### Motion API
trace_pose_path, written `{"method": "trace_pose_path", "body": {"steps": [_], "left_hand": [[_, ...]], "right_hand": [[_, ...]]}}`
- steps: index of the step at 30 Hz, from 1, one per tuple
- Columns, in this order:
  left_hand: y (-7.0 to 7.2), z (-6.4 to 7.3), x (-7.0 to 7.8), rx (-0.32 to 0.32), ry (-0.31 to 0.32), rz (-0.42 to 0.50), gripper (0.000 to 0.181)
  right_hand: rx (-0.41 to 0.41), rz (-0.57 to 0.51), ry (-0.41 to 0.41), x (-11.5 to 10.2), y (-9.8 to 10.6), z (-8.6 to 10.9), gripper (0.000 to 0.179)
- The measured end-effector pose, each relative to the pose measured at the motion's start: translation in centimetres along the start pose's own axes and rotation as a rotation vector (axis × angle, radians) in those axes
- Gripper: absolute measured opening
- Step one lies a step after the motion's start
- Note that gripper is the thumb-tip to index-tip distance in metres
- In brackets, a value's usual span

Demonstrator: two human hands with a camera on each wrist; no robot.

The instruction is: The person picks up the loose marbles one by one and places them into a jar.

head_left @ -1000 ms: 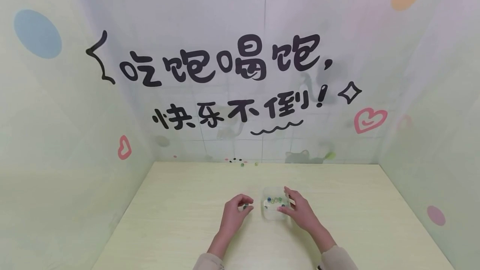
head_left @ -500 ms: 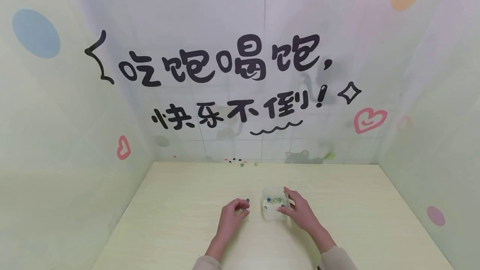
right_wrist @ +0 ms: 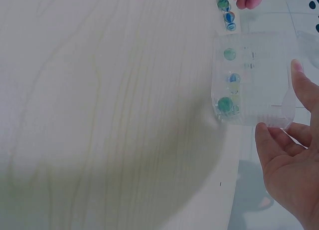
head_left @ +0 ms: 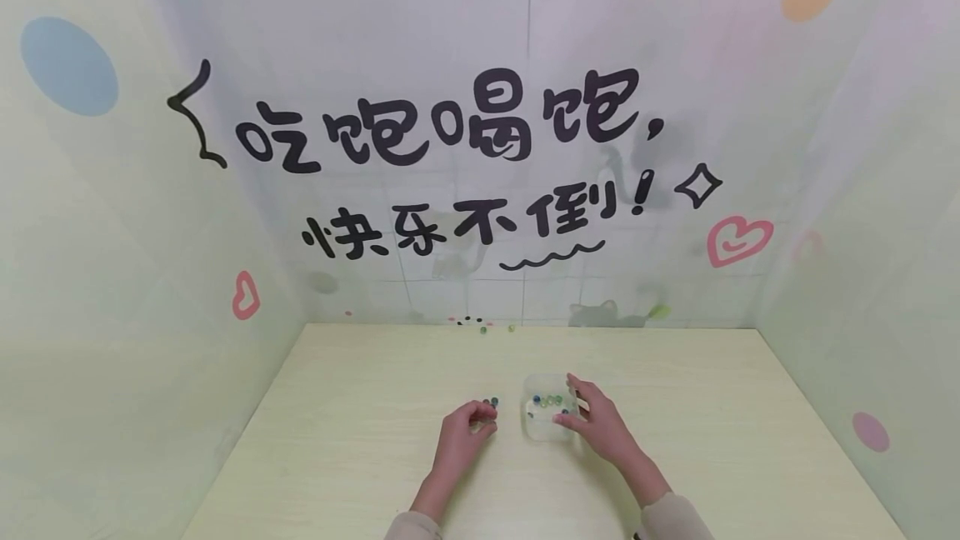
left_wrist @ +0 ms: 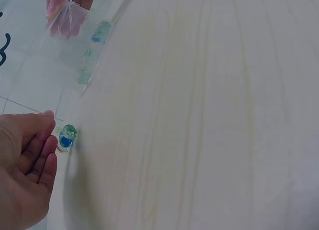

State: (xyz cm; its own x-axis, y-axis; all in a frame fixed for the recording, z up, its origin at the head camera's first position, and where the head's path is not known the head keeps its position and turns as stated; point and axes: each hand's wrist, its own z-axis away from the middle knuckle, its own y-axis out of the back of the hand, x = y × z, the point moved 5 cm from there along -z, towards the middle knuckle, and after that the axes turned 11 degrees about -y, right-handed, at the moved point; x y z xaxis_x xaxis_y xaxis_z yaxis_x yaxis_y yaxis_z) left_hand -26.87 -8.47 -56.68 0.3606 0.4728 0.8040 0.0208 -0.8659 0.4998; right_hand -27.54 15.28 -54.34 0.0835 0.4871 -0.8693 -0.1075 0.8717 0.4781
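Observation:
A clear plastic box [head_left: 546, 432] stands on the table with several glass marbles [head_left: 553, 401] inside. My right hand [head_left: 604, 430] grips its right side, thumb at the front and fingers behind; the right wrist view shows the box wall [right_wrist: 259, 45] between them. Left of the box, a small cluster of green and blue marbles [head_left: 494, 402] lies on the table. My left hand [head_left: 463, 437] is right at this cluster, its fingers loosely bent. The left wrist view shows the marbles [left_wrist: 67, 135] just beyond the fingertips, with none seen between thumb and fingers.
The pale wooden table [head_left: 337, 432] meets a printed cloth backdrop [head_left: 397, 290] at its back edge, with black lettering and pink hearts on it. Side walls of the same cloth [head_left: 112, 273] stand left and right. Small coloured dots [head_left: 483, 330] show near the table's back edge.
My left hand has drawn slightly back and towards the left. Marbles that were between its thumb and fingers now lie beyond the fingertips. My right hand and the box keep their place.

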Motion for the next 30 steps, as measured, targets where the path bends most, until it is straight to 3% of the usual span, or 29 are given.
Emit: {"method": "trace_pose_path", "body": {"steps": [16,23,30], "left_hand": [[-0.51,0.22,-0.58,-0.015,0.018,-0.040,0.016],[-0.76,0.32,-0.68,-0.055,0.060,-0.058,0.020],[-0.95,0.37,-0.72,-0.070,0.051,-0.086,0.021]], "right_hand": [[-0.004,-0.013,0.014,-0.14,0.00,0.14,0.074],[-0.003,-0.009,0.014,-0.28,-0.01,0.20,0.073],[-0.002,-0.011,0.012,-0.33,0.11,0.25,0.074]]}}
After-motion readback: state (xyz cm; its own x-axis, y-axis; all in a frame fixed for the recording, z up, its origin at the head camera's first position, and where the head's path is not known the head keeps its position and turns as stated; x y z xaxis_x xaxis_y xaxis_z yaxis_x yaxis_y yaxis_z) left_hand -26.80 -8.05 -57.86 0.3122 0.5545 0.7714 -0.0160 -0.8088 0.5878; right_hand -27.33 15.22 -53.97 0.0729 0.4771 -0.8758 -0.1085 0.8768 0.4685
